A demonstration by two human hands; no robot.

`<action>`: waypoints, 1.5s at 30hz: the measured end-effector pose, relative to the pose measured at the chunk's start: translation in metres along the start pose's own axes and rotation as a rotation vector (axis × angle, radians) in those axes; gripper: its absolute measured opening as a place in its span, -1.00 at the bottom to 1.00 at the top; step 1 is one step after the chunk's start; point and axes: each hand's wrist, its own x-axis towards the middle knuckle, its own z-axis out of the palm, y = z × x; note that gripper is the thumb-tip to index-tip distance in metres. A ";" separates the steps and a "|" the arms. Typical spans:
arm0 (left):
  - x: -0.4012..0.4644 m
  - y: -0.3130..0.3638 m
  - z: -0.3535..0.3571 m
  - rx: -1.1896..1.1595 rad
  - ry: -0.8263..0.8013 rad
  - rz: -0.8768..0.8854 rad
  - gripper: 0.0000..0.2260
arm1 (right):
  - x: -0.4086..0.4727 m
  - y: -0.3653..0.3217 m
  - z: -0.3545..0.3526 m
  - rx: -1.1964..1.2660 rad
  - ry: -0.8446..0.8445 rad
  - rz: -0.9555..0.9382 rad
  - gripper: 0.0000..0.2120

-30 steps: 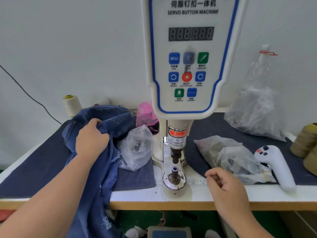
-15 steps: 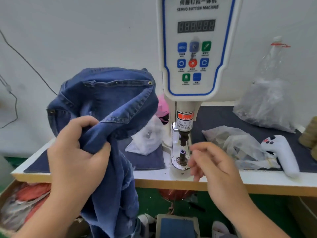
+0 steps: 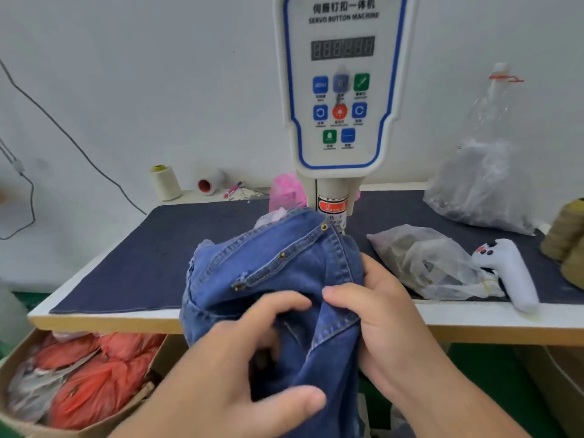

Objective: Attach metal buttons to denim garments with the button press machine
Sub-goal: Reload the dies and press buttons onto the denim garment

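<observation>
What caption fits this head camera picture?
Both hands, left and right, grip the denim garment before the button machine.

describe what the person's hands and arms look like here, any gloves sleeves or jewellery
Both hands are bare: the left hand and the right hand wear no gloves, and no rings show on the fingers in view. Both forearms are uncovered as far as the bottom edge of the picture, with no sleeve, cuff, watch or bracelet in sight. Fingernails look short and unpainted.

We hold the denim garment (image 3: 284,279) bunched in both hands at the table (image 3: 104,320) edge, before the button machine (image 3: 343,90). Left hand (image 3: 246,358) and right hand (image 3: 379,311) both grip folds. Plastic bag (image 3: 423,263) and white controller (image 3: 508,270) lie to the right.
</observation>
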 end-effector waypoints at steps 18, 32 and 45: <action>0.010 -0.019 -0.047 -0.141 0.238 -0.318 -0.49 | -0.001 0.007 0.000 0.140 -0.227 0.051 -0.31; 0.027 -0.010 -0.038 -0.841 -0.092 -0.438 -0.29 | -0.022 0.002 0.023 -1.064 -0.351 -0.278 -0.41; 0.019 0.001 -0.031 -1.103 0.183 -0.502 -0.64 | -0.017 0.007 0.011 -0.770 -0.073 -0.510 -0.75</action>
